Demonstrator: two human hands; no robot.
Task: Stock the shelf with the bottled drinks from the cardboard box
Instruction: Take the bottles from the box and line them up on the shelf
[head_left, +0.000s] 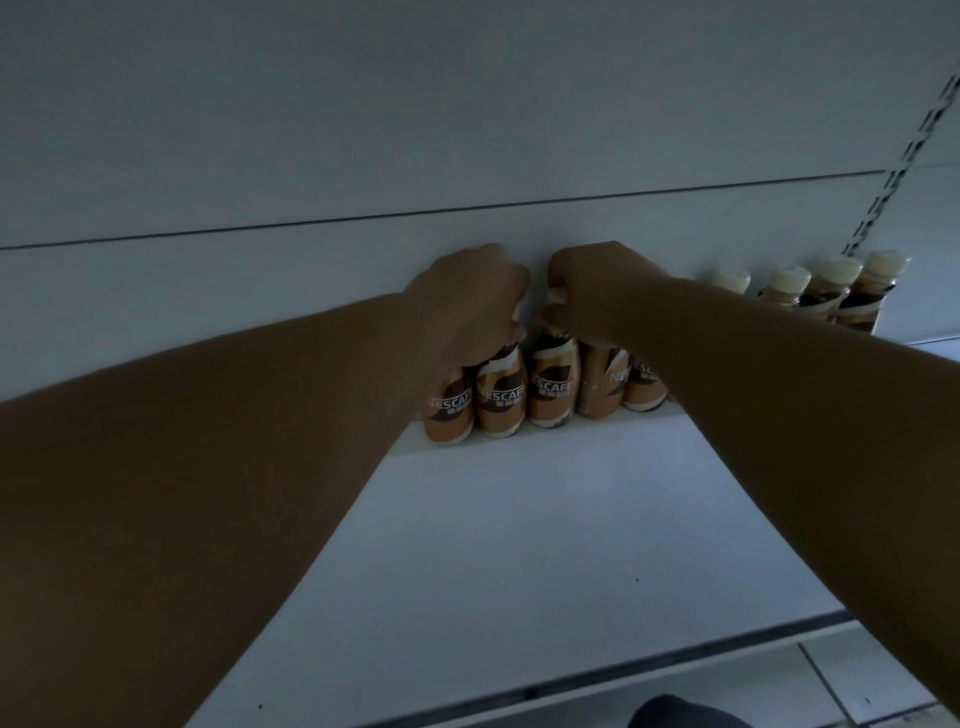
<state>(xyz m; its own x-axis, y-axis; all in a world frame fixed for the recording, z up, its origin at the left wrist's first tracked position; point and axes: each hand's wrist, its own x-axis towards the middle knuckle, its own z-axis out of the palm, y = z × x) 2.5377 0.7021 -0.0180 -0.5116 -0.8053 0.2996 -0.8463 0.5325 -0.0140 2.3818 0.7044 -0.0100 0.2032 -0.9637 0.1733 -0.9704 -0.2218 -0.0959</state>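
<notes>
White painted metal shelf (519, 519), broad and flat, backed by a pale panel wall (363, 130) with a slotted upright rail (898, 156) at far right. Bare forearms reaching from both lower corners to the back of that shelf. Standing upright there against the wall, a tight cluster of five tan-and-brown plastic coffee bottles (550, 389) marked NESCAFE, touching side by side. Farther right along the same back edge, apart from the cluster, a row of four more like bottles with cream caps (826, 291), partly hidden behind the right forearm. Left hand (467, 296) over the tops of the cluster's leftmost bottles, fingers (511, 317) curled down around a neck, clenched on it. Right hand (597, 291) just beside, knuckles nearly touching the left, fingers closed around the cream cap and neck of the cluster's middle bottle. Below the shelf's front lip, a strip of pale tiled floor (857, 686).
</notes>
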